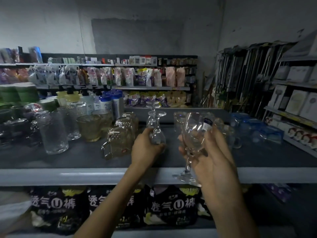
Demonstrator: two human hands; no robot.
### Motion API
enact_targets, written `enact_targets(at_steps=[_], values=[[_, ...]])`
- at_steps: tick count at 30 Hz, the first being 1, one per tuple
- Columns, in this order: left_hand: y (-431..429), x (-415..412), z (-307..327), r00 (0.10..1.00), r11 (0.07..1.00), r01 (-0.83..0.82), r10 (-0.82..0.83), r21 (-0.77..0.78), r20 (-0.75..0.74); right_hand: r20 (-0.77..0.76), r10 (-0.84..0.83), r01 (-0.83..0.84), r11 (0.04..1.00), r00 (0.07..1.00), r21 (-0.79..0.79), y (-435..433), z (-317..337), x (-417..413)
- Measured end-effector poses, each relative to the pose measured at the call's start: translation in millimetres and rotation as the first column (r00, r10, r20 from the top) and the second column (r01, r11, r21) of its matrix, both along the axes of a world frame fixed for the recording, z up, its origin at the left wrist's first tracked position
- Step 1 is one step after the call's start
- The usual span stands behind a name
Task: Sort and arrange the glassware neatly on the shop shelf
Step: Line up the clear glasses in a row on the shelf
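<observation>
We are holding an upright wine glass (193,133) in our right hand (211,157), fingers curling round the lower bowl and upper stem. Its foot is hanging over the near lip of the shelf (68,176), right of centre. We are judging it light, thin-walled and slippery. The stem looks like the weakest part, so a hold low on the bowl seems safer than pinching the stem. A paper sticker is showing on the bowl's right side.

Just to the left, our left hand (145,148) is gripping an upturned glass (155,133) by its bowl, rim down on the shelf and foot up. Something like a second foot is showing above it, too blurred for us to tell. It is looking top-heavy that way, so we are expecting it to want a steady, level slide or lift.

Further left, handled glass mugs (118,140) are standing close beside that hand, then an amber cup (89,127) and tall textured tumblers (51,133). Blue glassware (253,129) is sitting at the far right. Dark packets (171,206) are lying under the shelf.
</observation>
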State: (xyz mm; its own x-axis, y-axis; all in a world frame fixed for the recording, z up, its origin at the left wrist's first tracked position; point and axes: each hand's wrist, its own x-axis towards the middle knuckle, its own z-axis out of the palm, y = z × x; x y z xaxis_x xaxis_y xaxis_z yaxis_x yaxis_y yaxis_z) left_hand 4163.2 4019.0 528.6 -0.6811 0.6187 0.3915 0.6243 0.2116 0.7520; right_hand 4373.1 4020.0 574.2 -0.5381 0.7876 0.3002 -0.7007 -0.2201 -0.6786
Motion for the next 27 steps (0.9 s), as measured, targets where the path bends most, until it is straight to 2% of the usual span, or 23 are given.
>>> enact_targets(at_steps=[4,7,13,20,27], values=[[4,-1,10,0.999,0.998,-0.034,0.035,-0.056,0.026,-0.008,-0.074,0.071,0.981,0.997,-0.180,-15,-17,-3],[5,-3,8,0.998,0.997,-0.053,0.056,-0.061,0.034,-0.027,-0.090,0.081,0.967,0.996,-0.242,-14,-26,-1],[7,-1,-2,0.993,0.993,-0.113,0.112,-0.019,-0.029,0.022,-0.057,0.060,0.983,0.998,-0.172,-6,-44,2],[9,-3,-5,0.991,0.992,-0.122,0.122,0.005,-0.056,0.056,-0.002,0.011,0.986,0.998,-0.167,5,-54,1],[10,-5,-9,0.989,0.990,-0.141,0.141,0.024,-0.034,0.052,0.044,-0.036,0.990,0.998,-0.139,11,-52,2]])
